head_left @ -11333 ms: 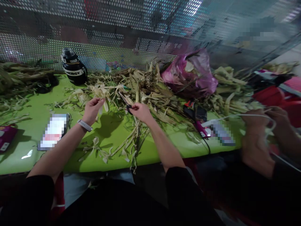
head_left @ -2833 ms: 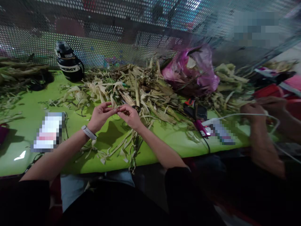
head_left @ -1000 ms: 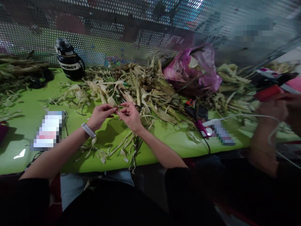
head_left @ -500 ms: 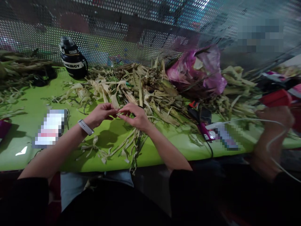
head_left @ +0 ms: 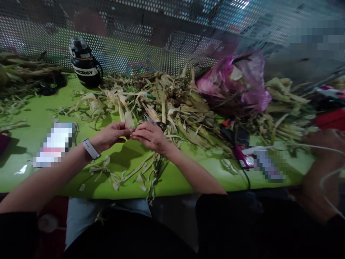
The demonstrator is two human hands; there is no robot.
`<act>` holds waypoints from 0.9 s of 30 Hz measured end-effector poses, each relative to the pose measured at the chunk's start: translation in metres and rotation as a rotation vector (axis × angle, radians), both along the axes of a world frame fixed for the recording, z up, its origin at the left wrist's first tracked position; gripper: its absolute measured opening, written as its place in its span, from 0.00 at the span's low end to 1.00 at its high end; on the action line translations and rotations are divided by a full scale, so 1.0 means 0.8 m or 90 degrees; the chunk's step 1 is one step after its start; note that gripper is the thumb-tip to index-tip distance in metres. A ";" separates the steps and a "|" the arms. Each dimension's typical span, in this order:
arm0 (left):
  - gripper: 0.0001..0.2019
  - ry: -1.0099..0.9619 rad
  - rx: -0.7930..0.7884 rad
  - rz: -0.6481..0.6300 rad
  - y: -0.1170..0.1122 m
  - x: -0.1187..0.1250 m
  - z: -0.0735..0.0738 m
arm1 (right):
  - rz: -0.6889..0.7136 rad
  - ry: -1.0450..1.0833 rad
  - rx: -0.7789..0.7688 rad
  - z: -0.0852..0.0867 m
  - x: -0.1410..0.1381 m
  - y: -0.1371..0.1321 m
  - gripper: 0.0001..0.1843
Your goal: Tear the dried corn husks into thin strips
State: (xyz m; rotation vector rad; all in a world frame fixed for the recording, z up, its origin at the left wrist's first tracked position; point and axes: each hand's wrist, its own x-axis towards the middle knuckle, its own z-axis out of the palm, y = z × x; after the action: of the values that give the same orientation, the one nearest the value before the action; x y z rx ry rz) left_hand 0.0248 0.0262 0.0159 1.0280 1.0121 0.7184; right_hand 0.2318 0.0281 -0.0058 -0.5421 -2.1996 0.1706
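Note:
My left hand (head_left: 109,134), with a white watch band at the wrist, and my right hand (head_left: 151,136) meet fingertip to fingertip above the green table (head_left: 40,118). Both pinch a thin pale strip of corn husk (head_left: 129,121) between them. Small scissors (head_left: 157,124) show just behind my right hand, by its knuckles; whether the fingers hold them is unclear. A heap of dry corn husks (head_left: 175,104) lies right behind the hands. Loose husk strips (head_left: 134,172) lie under my forearms near the table's front edge.
A black bottle (head_left: 84,64) stands at the back left by the perforated metal screen (head_left: 161,39). A pink plastic bag (head_left: 237,82) sits back right. A phone (head_left: 55,144) lies left. Another person's hand (head_left: 323,144) with a white cable works at the right.
My hands have stayed joined on the husk strip, dropping slightly towards the table. The view has swung a little left. The other person's hand at the right has moved.

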 end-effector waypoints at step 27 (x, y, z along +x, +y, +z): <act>0.12 -0.107 -0.071 0.020 -0.016 -0.003 -0.046 | 0.015 -0.067 0.052 -0.038 -0.003 -0.009 0.08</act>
State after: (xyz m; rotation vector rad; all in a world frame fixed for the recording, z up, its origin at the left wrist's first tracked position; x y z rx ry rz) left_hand 0.0223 0.0131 -0.0209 0.8431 0.9137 0.7532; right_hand 0.2293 0.0210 -0.0358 -0.4900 -2.3054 0.0644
